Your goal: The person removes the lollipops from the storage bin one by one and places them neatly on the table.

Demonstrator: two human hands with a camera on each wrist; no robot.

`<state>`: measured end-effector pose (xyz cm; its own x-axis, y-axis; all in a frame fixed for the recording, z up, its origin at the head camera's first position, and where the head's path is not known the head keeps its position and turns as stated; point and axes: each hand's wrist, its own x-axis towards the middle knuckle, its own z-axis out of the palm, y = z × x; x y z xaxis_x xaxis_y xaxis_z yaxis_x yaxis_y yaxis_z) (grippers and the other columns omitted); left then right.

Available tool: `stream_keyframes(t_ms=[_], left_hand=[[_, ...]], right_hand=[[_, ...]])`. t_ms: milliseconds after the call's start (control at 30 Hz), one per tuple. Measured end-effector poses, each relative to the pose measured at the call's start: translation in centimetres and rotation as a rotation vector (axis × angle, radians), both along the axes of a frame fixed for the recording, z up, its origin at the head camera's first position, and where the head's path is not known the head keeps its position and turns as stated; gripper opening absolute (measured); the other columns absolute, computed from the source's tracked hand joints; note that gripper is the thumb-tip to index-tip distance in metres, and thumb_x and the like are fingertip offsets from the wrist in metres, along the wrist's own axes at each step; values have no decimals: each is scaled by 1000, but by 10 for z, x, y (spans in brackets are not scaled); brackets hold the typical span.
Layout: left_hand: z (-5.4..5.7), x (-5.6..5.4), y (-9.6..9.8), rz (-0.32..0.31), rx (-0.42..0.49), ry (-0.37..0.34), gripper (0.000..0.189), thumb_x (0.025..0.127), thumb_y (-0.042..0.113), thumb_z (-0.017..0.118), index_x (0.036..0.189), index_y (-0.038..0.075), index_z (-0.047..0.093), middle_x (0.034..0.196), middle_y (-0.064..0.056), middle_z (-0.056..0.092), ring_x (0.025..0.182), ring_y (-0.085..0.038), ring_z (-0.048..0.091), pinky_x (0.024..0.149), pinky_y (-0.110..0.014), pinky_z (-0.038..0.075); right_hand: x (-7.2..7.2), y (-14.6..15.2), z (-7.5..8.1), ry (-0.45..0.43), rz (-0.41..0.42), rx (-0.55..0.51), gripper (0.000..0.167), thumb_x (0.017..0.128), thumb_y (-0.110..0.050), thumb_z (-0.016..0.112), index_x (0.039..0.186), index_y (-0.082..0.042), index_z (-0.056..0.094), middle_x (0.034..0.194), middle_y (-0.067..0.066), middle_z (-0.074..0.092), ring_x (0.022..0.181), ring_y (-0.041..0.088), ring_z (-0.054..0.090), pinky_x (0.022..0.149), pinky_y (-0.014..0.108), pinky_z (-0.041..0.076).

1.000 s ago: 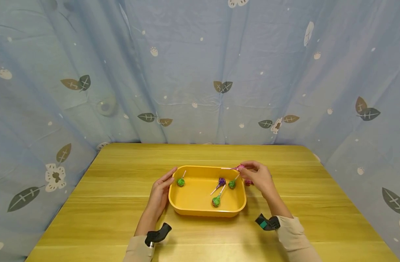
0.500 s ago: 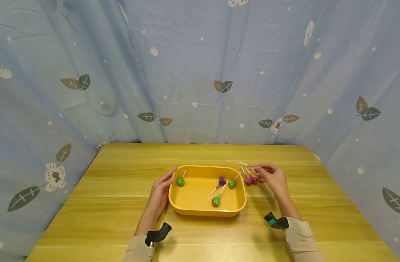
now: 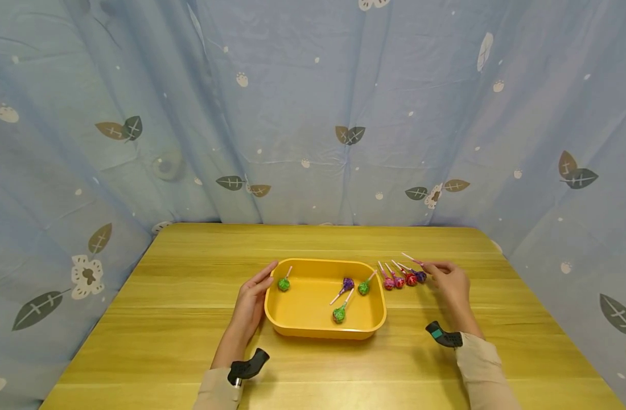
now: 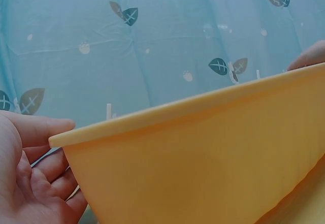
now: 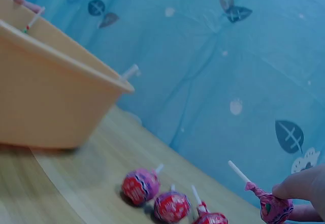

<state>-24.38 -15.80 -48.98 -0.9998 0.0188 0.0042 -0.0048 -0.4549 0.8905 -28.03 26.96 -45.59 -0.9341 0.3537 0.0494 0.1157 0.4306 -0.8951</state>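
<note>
A yellow plastic bin (image 3: 325, 333) stands mid-table, holding three green lollipops, one of them here (image 3: 338, 315), and a purple lollipop (image 3: 347, 283). My left hand (image 3: 250, 304) rests against the bin's left end; in the left wrist view its index finger lies along the rim with the other fingers against the outer wall. My right hand (image 3: 450, 285) pinches a pink-wrapped lollipop (image 5: 274, 207) by its head, the white stick pointing up and left. Just left of that hand, a row of lollipops lies on the table: pink ones (image 3: 388, 283), a red one (image 3: 411, 279) and a purple one (image 3: 421, 277).
The wooden table (image 3: 200, 256) reaches back to a blue curtain (image 3: 292, 114) with leaf prints. Black wrist mounts (image 3: 443, 336) sit on both sleeves. The lollipop row lies close to the bin's right end.
My right hand has moved right, from above the bin's right rim to the right end of the row, carrying the pink lollipop. The row has come into sight. My left hand stays put.
</note>
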Motion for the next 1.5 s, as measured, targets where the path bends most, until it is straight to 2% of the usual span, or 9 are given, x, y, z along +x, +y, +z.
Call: stream_keyframes(t_ms=[100,200,367,467,567,767,1067,1267,1500], left_hand=[[0,0,0,2,-1,-1,43,100,4,46,143,1,46,149,-5,41,138,-13,31,114,-31,21],[-1,0,0,-2,-6,-2,43,100,4,46,143,2,46,149,-4,41,139,-13,30,115,-32,21],[-1,-1,0,-6,-4,-6,43,100,4,46,143,2,46,149,-4,40,139,-13,29,115,-32,21],[-1,-1,1,1,6,-11,42,100,4,46,142,1,47,149,-5,41,139,-13,30,114,-31,22],[-1,0,1,9,12,-13,43,99,2,46,142,0,47,148,-6,42,138,-13,31,114,-31,23],[-1,-1,1,12,18,-18,43,99,3,47,142,1,47,148,-6,42,138,-13,32,114,-30,23],[-1,0,0,8,2,-9,43,100,3,46,142,1,47,149,-5,41,139,-12,29,115,-31,20],[-1,0,0,5,3,-10,43,100,4,46,143,2,47,149,-4,40,139,-13,30,114,-31,22],[0,-1,1,6,5,-13,43,100,4,46,143,1,46,149,-5,40,138,-14,31,114,-32,23]], right_hand=[[-3,6,-4,-6,-26,31,49,92,-38,63,118,4,63,109,21,66,94,32,60,61,23,48],[-6,10,-8,-6,-55,78,46,92,-35,64,114,6,64,103,21,66,85,29,61,57,23,48],[-10,14,-14,-12,-80,140,43,93,-32,63,110,7,65,98,21,66,68,18,58,52,23,48],[-11,14,-16,-12,-81,157,43,93,-31,63,111,7,65,100,22,67,65,13,56,50,21,47],[-12,14,-18,-15,-79,178,42,93,-31,62,110,7,66,99,22,68,64,14,57,50,22,45],[-14,13,-21,-31,-75,263,41,92,-34,63,106,5,69,96,20,69,77,26,61,59,29,44],[-11,9,-19,-110,-3,336,51,92,-41,61,109,7,66,107,25,65,92,37,60,71,44,49],[-10,9,-17,-120,41,351,54,93,-41,60,113,9,64,109,27,63,92,39,59,68,45,49],[-9,10,-17,-88,39,339,52,94,-39,60,111,10,64,105,27,65,91,40,60,71,47,49]])
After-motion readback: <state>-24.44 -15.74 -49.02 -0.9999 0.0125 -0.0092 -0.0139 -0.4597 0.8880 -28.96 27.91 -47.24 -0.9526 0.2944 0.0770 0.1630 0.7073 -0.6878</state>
